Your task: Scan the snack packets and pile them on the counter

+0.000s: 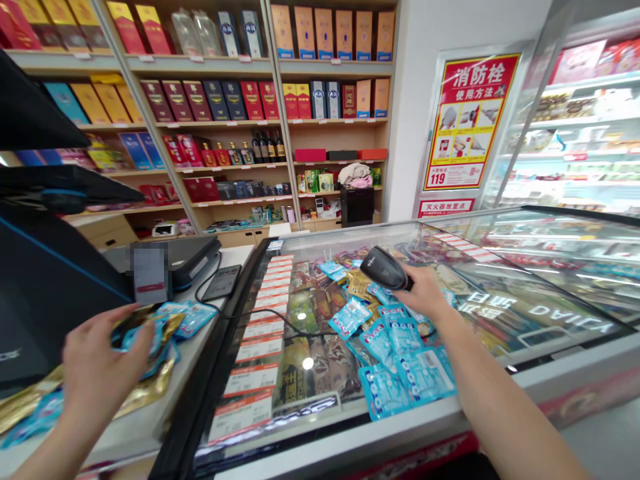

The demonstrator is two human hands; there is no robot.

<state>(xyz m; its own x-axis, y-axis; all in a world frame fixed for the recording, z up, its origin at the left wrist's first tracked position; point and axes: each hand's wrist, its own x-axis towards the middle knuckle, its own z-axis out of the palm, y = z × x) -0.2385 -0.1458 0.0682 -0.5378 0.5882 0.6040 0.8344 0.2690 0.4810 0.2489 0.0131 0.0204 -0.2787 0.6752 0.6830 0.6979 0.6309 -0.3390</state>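
My right hand [426, 291] is closed round the handle of a black barcode scanner [384, 268], held over the glass freezer top. Beneath and beside the scanner lies a heap of blue snack packets [393, 337], with a few gold packets [359, 285] among them. On the counter at left, my left hand [107, 350] curls its fingers round several blue and gold packets [159, 333]. More blue packets [193, 319] lie just beyond that hand, and gold and blue ones [35, 407] spread out behind my left wrist.
A glass-topped freezer [320, 380] with price labels [257, 373] spans the middle and right. The scanner's black cable [270, 311] crosses the glass. A dark phone [223, 283] rests on the counter beside a black checkout screen [45, 280]. Stocked shelves [215, 123] stand behind.
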